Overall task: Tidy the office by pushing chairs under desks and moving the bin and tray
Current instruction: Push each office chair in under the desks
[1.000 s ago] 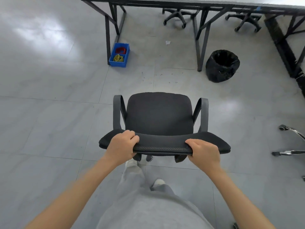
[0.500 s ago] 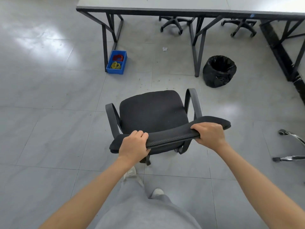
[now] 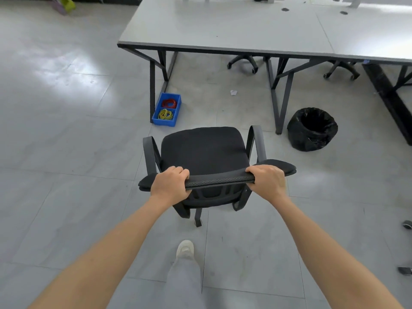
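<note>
While both hands, left grip point(image 3: 170, 184) and right grip point(image 3: 266, 182), clasp the chair point(image 3: 204, 150) backrest, the counter point(image 3: 223, 27) stands at twelve o'clock, bin point(image 3: 312, 129) at two.

Black chair point(image 3: 204, 150) before desk point(image 3: 223, 25), bin point(image 3: 312, 129) right.

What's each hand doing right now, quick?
Left hand: closed, fingers curled over the top edge of the chair backrest.
Right hand: closed, gripping the same backrest nearer its right end.
</note>
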Action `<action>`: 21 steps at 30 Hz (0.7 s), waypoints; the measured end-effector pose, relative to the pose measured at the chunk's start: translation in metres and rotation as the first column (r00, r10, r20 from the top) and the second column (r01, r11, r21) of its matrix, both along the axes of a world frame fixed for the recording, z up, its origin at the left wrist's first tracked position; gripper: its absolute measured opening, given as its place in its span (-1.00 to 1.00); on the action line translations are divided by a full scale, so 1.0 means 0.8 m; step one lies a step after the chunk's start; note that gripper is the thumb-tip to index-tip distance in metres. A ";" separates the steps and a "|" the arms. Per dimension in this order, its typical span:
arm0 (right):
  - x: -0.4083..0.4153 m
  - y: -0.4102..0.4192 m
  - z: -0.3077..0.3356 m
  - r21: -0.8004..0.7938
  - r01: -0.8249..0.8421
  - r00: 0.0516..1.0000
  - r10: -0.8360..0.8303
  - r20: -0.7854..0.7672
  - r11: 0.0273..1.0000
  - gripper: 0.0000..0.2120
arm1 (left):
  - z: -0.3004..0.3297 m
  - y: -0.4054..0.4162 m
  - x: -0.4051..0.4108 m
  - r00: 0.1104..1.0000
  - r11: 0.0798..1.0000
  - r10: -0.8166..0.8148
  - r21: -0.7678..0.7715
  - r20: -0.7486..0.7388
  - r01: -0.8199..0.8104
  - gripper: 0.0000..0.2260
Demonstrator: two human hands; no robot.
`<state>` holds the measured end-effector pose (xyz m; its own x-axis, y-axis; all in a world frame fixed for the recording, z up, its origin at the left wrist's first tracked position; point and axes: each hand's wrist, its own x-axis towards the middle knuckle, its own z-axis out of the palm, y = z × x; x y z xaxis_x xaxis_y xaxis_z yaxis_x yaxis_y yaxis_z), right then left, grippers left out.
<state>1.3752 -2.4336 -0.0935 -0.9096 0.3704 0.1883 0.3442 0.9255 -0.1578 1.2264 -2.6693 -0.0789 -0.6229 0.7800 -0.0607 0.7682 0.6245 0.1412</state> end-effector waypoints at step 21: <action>-0.430 0.110 -0.007 -0.036 0.133 0.991 -0.133 -0.009 0.991 -0.81 | -0.004 0.156 -0.489 0.988 0.988 -0.153 0.006 -0.003 0.153 -0.79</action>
